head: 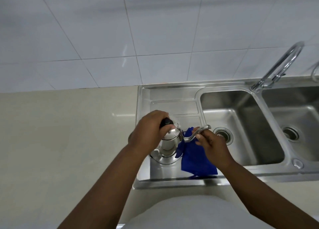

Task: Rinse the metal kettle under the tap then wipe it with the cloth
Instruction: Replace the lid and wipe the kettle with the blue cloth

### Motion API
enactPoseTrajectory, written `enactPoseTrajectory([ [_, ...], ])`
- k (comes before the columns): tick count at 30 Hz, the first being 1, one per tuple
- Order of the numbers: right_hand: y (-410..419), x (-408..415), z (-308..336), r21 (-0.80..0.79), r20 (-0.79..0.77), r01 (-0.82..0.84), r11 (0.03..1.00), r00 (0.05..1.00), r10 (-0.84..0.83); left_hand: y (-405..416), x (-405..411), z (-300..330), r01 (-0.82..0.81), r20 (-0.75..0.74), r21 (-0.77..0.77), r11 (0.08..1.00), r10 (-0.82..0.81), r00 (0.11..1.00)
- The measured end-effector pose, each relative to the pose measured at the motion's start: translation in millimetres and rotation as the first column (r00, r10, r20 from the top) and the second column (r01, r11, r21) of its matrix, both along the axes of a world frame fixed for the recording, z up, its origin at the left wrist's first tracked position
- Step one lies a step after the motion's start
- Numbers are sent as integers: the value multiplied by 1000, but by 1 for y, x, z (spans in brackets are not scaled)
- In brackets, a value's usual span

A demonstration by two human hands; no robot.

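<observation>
The shiny metal kettle point(168, 146) stands on the steel drainboard point(174, 106) left of the sink basins. My left hand point(150, 130) is wrapped around its black handle on top. The thin curved spout point(198, 133) points right, and my right hand point(209, 142) pinches it with a blue cloth point(196, 161). The cloth hangs down from that hand onto the drainboard beside the kettle. Far off at the upper right rises the tap point(283, 65), and no water shows under it.
Two steel basins lie to the right: the near basin point(241, 125) with its drain and the far basin point(293, 118). A beige counter point(69, 134) spreads to the left. White wall tiles rise behind. My light shirt fills the bottom edge.
</observation>
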State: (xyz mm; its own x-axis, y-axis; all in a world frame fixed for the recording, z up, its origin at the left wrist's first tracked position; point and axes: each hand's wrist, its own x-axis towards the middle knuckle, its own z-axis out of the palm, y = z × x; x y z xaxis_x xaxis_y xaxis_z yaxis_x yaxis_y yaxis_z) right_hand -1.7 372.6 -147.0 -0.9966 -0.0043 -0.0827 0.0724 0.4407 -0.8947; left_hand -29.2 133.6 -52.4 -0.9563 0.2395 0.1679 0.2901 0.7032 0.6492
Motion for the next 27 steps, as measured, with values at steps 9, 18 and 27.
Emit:
enactPoseTrajectory([
  [9, 1, 1, -2, 66, -3, -7, 998, 1000, 8, 6, -7, -10, 2, -45, -107, 994, -7, 999],
  [18, -2, 2, 0, 87, -9, 20, 996, 1000, -19, -3, -7, -14, -19, -36, -71, 997, 16, 999],
  [27, -5, 3, 0, 111, -28, 31, 993, 999, -28, 5, -7, -18, -27, -37, -94, 995, 24, 999],
])
